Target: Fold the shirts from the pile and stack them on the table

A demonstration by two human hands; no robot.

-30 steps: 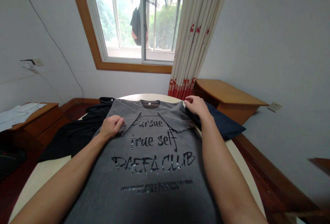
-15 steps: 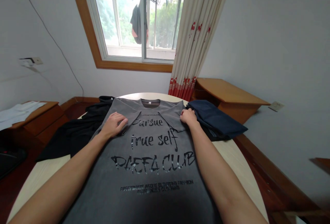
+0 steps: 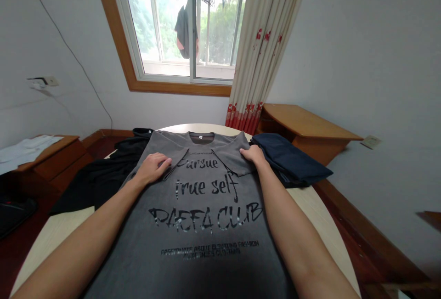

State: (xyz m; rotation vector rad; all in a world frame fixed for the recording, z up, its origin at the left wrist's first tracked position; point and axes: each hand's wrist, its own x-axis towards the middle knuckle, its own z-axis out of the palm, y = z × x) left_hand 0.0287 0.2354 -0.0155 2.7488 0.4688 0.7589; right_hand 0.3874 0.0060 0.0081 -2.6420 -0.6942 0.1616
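A dark grey T-shirt (image 3: 206, 207) with black lettering lies front up, its collar at the far end and both sleeves folded inward over the chest. My left hand (image 3: 154, 168) rests flat on the folded left sleeve, its fingers stretched out and holding nothing. At the opposite side, my right hand (image 3: 254, 154) is on the shirt's edge by the other folded sleeve. Its thumb lies on top of the cloth, and the remaining fingers are mostly hidden around the edge.
Black garments (image 3: 86, 179) lie left of the shirt on the round pale table (image 3: 327, 230). Folded navy clothing (image 3: 292, 159) sits to the right. Beyond are a wooden desk (image 3: 310, 122), a curtain (image 3: 265, 46) and a window. Papers (image 3: 29, 149) cover a cabinet at left.
My right hand has turned slightly, with its thumb now showing over the sleeve. The shirt's right shoulder corner has shifted a little. My left hand stays in place.
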